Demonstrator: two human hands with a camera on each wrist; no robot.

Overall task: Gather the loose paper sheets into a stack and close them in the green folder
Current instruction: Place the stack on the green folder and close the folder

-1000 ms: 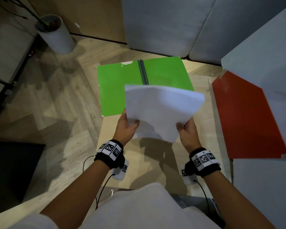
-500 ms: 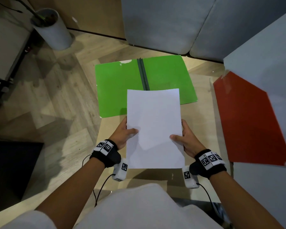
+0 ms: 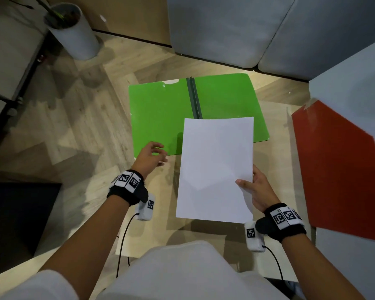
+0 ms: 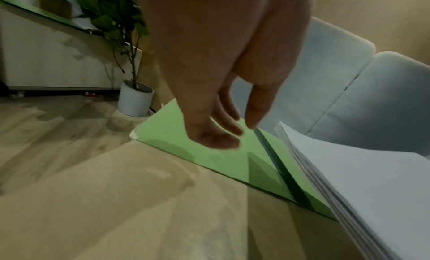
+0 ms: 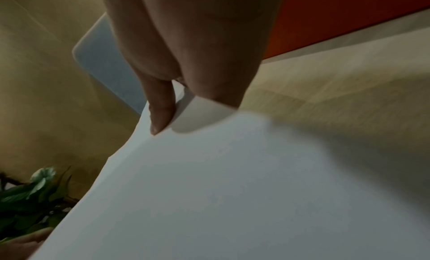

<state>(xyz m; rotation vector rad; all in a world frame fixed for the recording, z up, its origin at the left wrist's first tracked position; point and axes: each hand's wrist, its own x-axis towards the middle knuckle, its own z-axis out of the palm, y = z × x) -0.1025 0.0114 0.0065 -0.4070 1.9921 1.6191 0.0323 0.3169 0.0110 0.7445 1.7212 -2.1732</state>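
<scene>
The green folder [image 3: 158,118] lies open and flat on the small wooden table, its dark spine [image 3: 194,98] running away from me. A stack of white paper sheets [image 3: 214,167] hangs above the table's near half, overlapping the folder's right flap. My right hand [image 3: 250,187] pinches the stack at its right edge, thumb on top. The left wrist view shows the stack's layered edge [image 4: 325,181] beside the folder [image 4: 209,157]. My left hand [image 3: 155,153] hovers free over the folder's near left corner, fingers loosely bent, holding nothing.
A red folder or board [image 3: 338,169] lies to the right on a grey surface. A grey sofa [image 3: 225,29] stands behind the table. A white plant pot [image 3: 72,33] sits on the floor at far left. The table's bare wood [image 3: 152,234] shows near me.
The stack was bowed and held by both hands, then flattened. Now my left hand has let go and moved left over the folder; my right hand alone holds the stack, shifted slightly right.
</scene>
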